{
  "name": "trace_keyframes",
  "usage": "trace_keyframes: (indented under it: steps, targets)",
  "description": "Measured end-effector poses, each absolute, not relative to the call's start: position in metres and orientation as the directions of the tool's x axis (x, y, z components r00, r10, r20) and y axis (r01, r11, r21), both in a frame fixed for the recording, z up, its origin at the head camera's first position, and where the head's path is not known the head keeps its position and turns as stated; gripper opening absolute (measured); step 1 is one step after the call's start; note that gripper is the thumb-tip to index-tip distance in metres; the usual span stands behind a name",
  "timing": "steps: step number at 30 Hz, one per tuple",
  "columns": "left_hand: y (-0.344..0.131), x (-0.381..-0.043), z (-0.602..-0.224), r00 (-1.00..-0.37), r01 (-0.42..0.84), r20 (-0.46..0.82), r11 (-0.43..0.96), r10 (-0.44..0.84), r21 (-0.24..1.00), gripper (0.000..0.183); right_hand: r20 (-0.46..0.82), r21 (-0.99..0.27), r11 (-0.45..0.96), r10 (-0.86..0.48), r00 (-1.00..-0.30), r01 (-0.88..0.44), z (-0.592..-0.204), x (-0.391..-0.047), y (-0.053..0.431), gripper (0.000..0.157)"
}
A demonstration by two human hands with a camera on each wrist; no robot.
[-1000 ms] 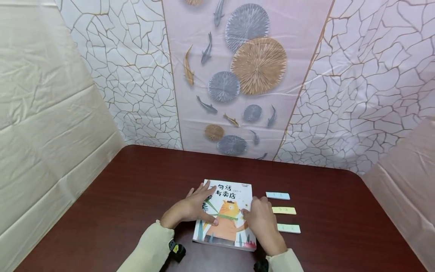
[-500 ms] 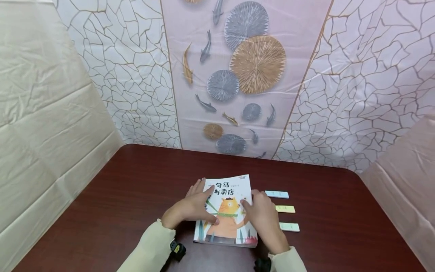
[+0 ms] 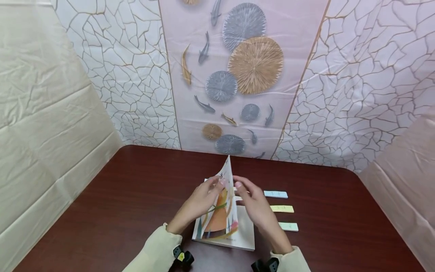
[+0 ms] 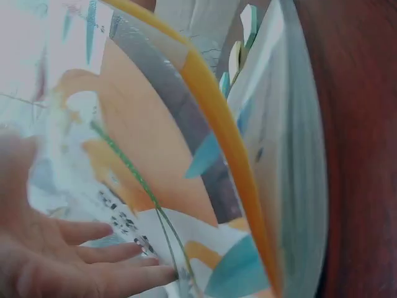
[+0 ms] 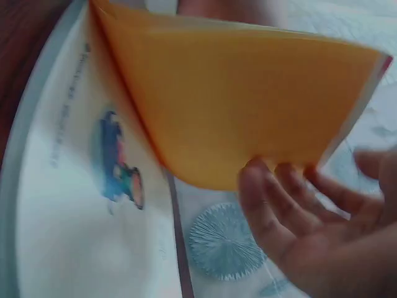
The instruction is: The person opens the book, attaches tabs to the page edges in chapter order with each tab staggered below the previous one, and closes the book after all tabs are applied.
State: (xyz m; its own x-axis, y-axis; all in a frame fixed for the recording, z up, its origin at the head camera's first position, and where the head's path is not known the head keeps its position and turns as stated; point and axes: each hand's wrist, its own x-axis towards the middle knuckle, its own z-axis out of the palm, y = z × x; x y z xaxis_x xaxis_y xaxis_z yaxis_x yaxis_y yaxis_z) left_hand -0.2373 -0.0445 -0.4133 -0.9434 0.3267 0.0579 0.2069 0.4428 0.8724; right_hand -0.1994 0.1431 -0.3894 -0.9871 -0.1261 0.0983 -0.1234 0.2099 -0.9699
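A paperback picture book (image 3: 246, 230) lies on the table with its front cover (image 3: 219, 217) raised nearly upright. An orange cat is printed on that cover. My left hand (image 3: 198, 202) is at the cover's outer face, its fingers (image 4: 130, 279) stretched along the print in the left wrist view. On the other side, my right hand (image 3: 258, 209) has its fingertips at the yellow inner side (image 5: 236, 105) of the cover, thumb apart from it. A white page (image 5: 74, 205) with a small coloured drawing shows beneath.
On the dark red-brown table (image 3: 340, 223), a blue paper strip (image 3: 276, 194), a yellow strip (image 3: 283, 209) and a pale green strip (image 3: 289, 227) lie in a column right of the book. A patterned cloth (image 3: 217, 94) hangs behind the table.
The book's cover has swung up from flat toward the left. My right hand has turned from gripping the book's right edge to the cover's inner side. My left hand has turned, still at the cover.
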Motion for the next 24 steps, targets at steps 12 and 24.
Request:
trace_keyframes:
  steps: [12, 24]
  targets:
    - [-0.068, -0.241, -0.4, -0.912, -0.152, -0.125, -0.038, 0.391, 0.988, 0.062, 0.119, -0.822, 0.451, -0.46, -0.88, -0.347, -0.405, -0.188, 0.121, 0.061]
    - [-0.116, -0.256, -0.378, -0.906, -0.095, -0.092, 0.014, 0.413, 0.995, 0.04, 0.047, -0.824, 0.556, -0.121, -0.992, -0.107, -0.408, -0.203, 0.14, 0.067]
